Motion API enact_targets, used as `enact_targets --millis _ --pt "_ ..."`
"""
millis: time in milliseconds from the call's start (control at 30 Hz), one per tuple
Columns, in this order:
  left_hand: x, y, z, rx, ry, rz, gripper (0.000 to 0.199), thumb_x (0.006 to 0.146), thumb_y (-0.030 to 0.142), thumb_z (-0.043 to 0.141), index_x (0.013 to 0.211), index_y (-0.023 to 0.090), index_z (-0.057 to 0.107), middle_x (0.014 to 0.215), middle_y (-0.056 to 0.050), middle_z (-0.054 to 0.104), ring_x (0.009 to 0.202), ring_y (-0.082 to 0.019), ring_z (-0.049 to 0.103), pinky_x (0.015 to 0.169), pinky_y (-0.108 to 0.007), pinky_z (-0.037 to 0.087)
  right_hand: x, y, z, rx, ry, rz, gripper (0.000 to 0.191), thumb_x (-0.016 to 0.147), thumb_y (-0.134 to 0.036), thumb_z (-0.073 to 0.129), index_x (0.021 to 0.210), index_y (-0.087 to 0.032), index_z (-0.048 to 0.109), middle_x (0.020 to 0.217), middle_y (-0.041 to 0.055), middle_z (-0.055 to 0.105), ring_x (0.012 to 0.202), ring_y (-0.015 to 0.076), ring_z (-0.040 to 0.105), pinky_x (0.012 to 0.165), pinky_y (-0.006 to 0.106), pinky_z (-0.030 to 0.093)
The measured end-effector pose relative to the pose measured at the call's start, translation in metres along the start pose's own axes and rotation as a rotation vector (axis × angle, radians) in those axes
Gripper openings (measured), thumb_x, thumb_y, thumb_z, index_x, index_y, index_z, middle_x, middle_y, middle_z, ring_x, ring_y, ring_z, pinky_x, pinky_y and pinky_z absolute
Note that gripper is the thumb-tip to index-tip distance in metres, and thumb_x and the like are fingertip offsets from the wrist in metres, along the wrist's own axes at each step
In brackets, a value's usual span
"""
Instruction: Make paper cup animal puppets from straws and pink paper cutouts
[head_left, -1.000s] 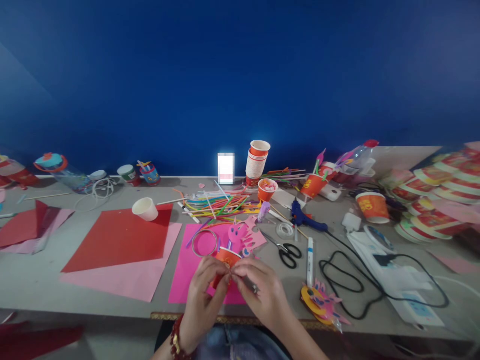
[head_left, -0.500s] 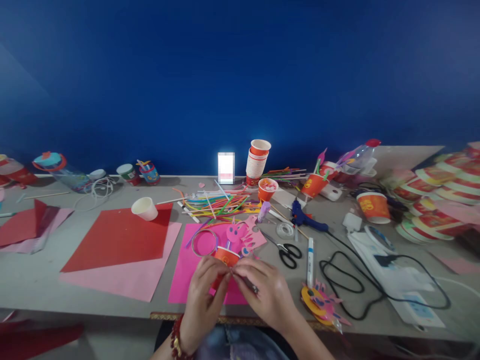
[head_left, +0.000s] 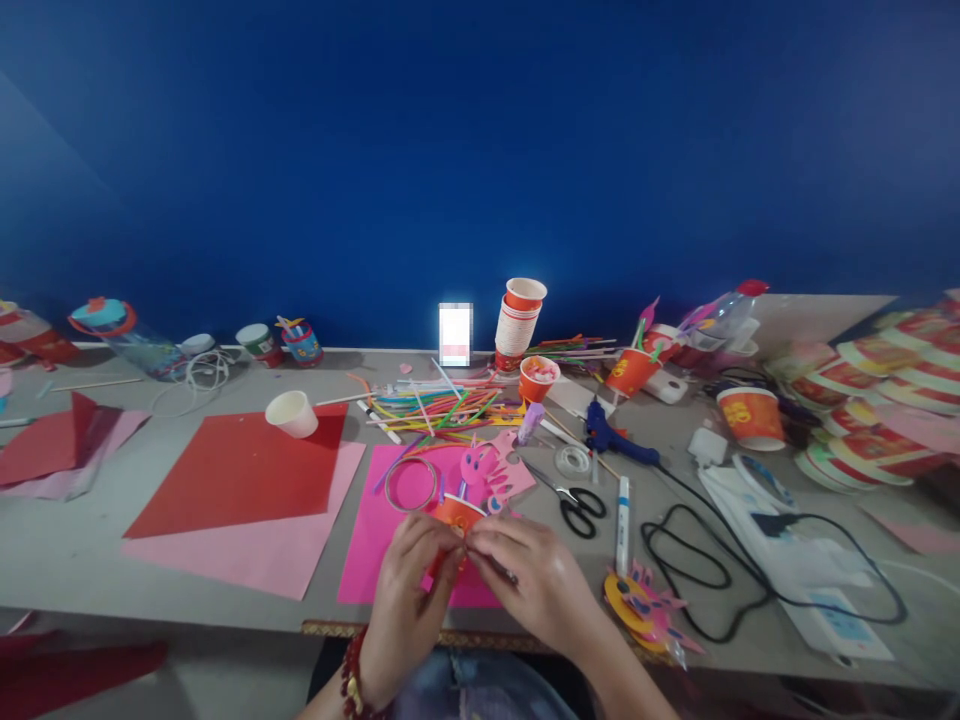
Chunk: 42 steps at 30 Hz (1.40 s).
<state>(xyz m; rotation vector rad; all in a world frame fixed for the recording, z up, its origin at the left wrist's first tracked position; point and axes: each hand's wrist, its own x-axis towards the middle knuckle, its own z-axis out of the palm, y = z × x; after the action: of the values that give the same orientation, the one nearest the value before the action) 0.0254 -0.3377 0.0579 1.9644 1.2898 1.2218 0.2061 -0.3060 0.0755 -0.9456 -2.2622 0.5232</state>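
My left hand (head_left: 416, 575) and my right hand (head_left: 534, 575) meet fingertip to fingertip over the pink sheet (head_left: 358, 565). Both are closed in a pinch, and whatever small thing lies between the fingertips is hidden. Just behind and partly below them is an orange paper cup (head_left: 459, 513), its lower part covered by my fingers. A pink paper cut-out creature with dark eyes (head_left: 476, 463) rises above the cup's rim. Next to it lie more pink cut-out pieces (head_left: 513, 470) and a roll of tape (head_left: 410, 484).
Black-handled scissors (head_left: 581, 510), a marker (head_left: 623, 525) and a blue glue gun (head_left: 619, 440) with its cord lie to the right. Several pipe cleaners (head_left: 442, 408) spread behind. A stack of cups (head_left: 517, 325) stands near the wall. Red paper (head_left: 240, 470) and a white cup (head_left: 291, 414) are left.
The view has shifted slightly. The creature at the cup has moved a little to the right and turned; both hands keep nearly the same pinched pose.
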Motion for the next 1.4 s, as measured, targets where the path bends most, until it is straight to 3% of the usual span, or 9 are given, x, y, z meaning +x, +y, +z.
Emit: enact_targets --millis 300,500,767,1100,1233,1400 --pt "-0.002 -0.001 0.003 -0.038 -0.006 -0.056 0.012 0.096 0.013 0.051 0.09 0.021 0.057 0.089 -0.003 0.063 0.087 -0.018 0.058 0.079 -0.03 0.047 -0.003 0.004 0.001 0.078 -0.006 0.005 0.016 0.093 -0.011 0.053 0.097 -0.02 0.065 0.097 0.0053 0.072 0.087 0.0193 0.068 0.078 0.029 0.052" --pt "0.0 0.0 0.003 -0.01 -0.004 -0.005 0.014 0.095 0.01 0.049 0.093 0.021 0.057 0.091 -0.003 0.064 0.088 -0.018 0.058 0.086 -0.033 0.046 -0.003 0.004 0.0 0.052 -0.017 0.001 0.012 0.093 -0.014 0.055 0.096 -0.02 0.065 0.095 0.006 0.073 0.087 0.0204 0.068 0.078 0.03 0.052" --pt "-0.001 -0.001 0.004 -0.097 -0.031 -0.126 0.014 0.097 0.018 0.051 0.084 0.02 0.057 0.086 -0.003 0.061 0.084 -0.018 0.055 0.08 -0.029 0.045 -0.002 0.008 0.004 0.209 -0.005 0.062 0.018 0.088 -0.007 0.054 0.09 -0.021 0.064 0.093 0.0038 0.072 0.084 0.0182 0.067 0.077 0.028 0.049" --pt "-0.001 -0.001 0.002 -0.282 -0.028 -0.255 0.019 0.098 0.025 0.049 0.082 0.019 0.058 0.085 -0.003 0.058 0.078 -0.017 0.055 0.072 -0.028 0.044 0.0 0.005 0.007 0.394 0.085 0.147 0.017 0.092 -0.011 0.051 0.084 -0.022 0.06 0.084 0.0023 0.069 0.08 0.0155 0.065 0.076 0.025 0.049" --pt "-0.002 -0.004 0.001 -0.336 -0.018 -0.307 0.023 0.099 0.029 0.048 0.081 0.018 0.059 0.083 -0.004 0.058 0.079 -0.018 0.055 0.072 -0.028 0.043 -0.005 0.021 -0.003 0.271 0.17 0.187 0.016 0.094 -0.017 0.051 0.086 -0.022 0.064 0.087 0.0045 0.071 0.084 0.018 0.067 0.078 0.027 0.051" --pt "-0.005 -0.009 0.001 -0.463 0.006 -0.384 0.024 0.097 0.035 0.052 0.082 0.018 0.059 0.084 -0.004 0.056 0.079 -0.017 0.053 0.071 -0.026 0.042 -0.031 0.062 -0.012 -0.115 0.163 0.261 0.024 0.092 -0.018 0.047 0.097 -0.021 0.07 0.1 0.0089 0.075 0.09 0.0236 0.071 0.08 0.032 0.052"
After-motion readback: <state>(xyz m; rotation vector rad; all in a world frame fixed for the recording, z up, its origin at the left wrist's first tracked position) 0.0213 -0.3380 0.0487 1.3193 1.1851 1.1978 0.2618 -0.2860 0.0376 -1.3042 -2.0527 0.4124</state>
